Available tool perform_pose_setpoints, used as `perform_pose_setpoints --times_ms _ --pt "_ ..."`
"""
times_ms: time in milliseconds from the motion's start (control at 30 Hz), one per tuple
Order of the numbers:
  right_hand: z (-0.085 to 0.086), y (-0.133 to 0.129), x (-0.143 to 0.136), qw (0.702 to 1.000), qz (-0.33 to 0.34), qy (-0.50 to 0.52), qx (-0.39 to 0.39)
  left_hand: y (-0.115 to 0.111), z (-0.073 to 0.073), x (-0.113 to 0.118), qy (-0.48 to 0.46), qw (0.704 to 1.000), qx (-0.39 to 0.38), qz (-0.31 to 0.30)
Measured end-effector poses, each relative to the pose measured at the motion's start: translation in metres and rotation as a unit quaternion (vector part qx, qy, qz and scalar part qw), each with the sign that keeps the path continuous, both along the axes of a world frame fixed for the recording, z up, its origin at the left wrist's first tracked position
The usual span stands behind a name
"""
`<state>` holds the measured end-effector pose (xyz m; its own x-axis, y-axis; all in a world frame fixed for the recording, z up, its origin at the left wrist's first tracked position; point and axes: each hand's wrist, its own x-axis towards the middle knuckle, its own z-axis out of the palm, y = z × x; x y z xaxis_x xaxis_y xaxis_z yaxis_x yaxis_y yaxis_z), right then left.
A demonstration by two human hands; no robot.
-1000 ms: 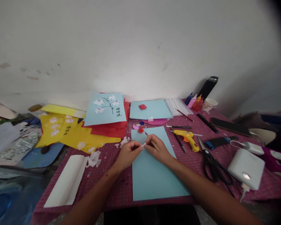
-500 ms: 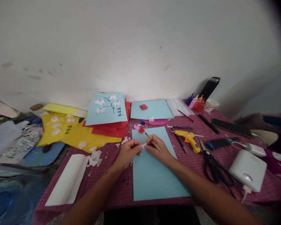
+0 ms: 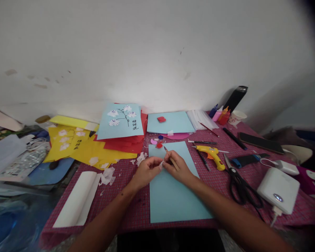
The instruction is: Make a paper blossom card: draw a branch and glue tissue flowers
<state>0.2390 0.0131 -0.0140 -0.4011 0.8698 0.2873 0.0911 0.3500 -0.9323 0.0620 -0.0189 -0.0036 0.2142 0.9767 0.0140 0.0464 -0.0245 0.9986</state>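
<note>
Over a blue sheet (image 3: 173, 189) on the bench: left hand (image 3: 146, 171) and right hand (image 3: 179, 167) pinching one white paper scrap (image 3: 161, 163) between fingertips, right also gripping a pencil (image 3: 170, 157). Mid-shaping, seemingly; steady, gentle fingers needed. Glue gun (image 3: 210, 154) right of grip.

Glue gun (image 3: 211, 155) and scissors (image 3: 240, 187) crowd the right; blue sheet's (image 3: 173, 196) near half seems free.

Pretty dim overall, lit softly from above and the left. Brightest on the wall (image 3: 147, 52) behind the table (image 3: 126, 206), fading to heavy black vignetting in the top right corner. Bent hard by fisheye distortion at the edges. Mushy and smeared along the left side, only soft shadows anywhere.
</note>
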Motion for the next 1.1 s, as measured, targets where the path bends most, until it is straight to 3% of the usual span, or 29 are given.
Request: perform_pose_setpoints --times_ms 167,300,467,833,1100 --pt "0.001 0.000 -0.001 1.000 -0.010 -0.015 0.008 0.001 -0.008 0.000 0.046 0.998 0.035 0.029" --pt "0.003 0.002 -0.001 0.999 0.002 0.013 -0.030 0.002 -0.013 -0.001 0.059 0.996 0.034 0.051" --pt "0.003 0.004 -0.001 0.997 0.008 0.037 -0.070 0.001 -0.010 -0.001 0.064 0.995 0.033 0.063" --pt "0.002 0.000 -0.003 0.999 0.010 -0.003 -0.038 0.002 -0.014 -0.002 0.032 0.997 0.038 0.059" --pt "0.005 0.003 -0.003 0.994 0.033 0.044 -0.096 0.002 -0.009 0.000 0.041 0.996 0.028 0.077"
